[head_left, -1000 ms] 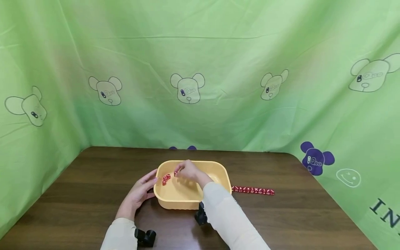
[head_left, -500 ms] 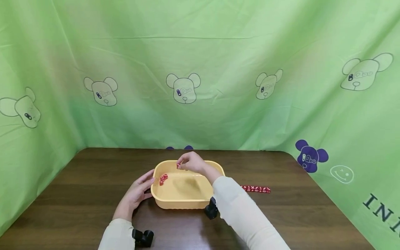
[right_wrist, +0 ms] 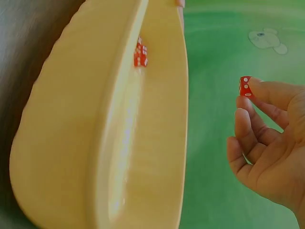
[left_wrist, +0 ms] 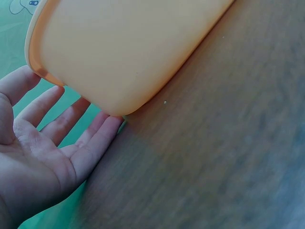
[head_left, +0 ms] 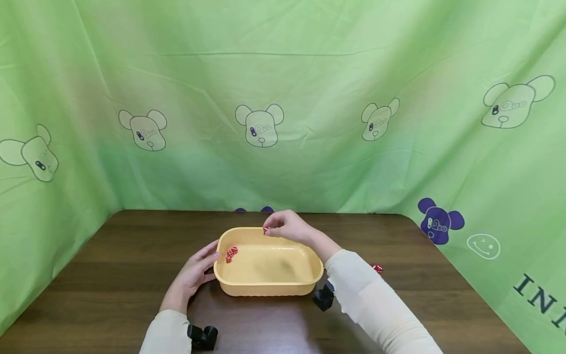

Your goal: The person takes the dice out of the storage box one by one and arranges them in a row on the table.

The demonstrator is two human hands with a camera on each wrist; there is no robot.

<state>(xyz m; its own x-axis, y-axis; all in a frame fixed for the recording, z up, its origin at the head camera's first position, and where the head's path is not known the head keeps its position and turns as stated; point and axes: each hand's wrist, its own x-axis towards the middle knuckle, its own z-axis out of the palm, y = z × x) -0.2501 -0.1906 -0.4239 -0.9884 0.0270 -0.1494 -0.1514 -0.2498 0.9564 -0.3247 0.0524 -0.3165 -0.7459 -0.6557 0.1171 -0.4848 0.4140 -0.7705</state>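
A yellow plastic basin (head_left: 267,289) stands on the wooden table, with several red dice (head_left: 231,254) clustered inside at its left end. My left hand (head_left: 193,274) rests with spread, fairly straight fingers against the basin's left end; the left wrist view shows its fingertips (left_wrist: 110,121) touching the outer wall. Above the far rim, my right hand (head_left: 293,229) pinches one red die with white dots (right_wrist: 245,86) between thumb and fingers. The right wrist view shows this die raised beside the basin's rim, its other fingers loosely curled.
To the right of the basin, a few red dice (head_left: 377,269) show past my right sleeve (head_left: 376,300), which hides the rest of their row. Green cloth (head_left: 309,172) hangs behind and along both sides of the table (head_left: 146,255).
My right hand has lifted a die out of the basin and carried it up and right over the far rim. The right forearm now covers most of the dice row. The left hand stays put.
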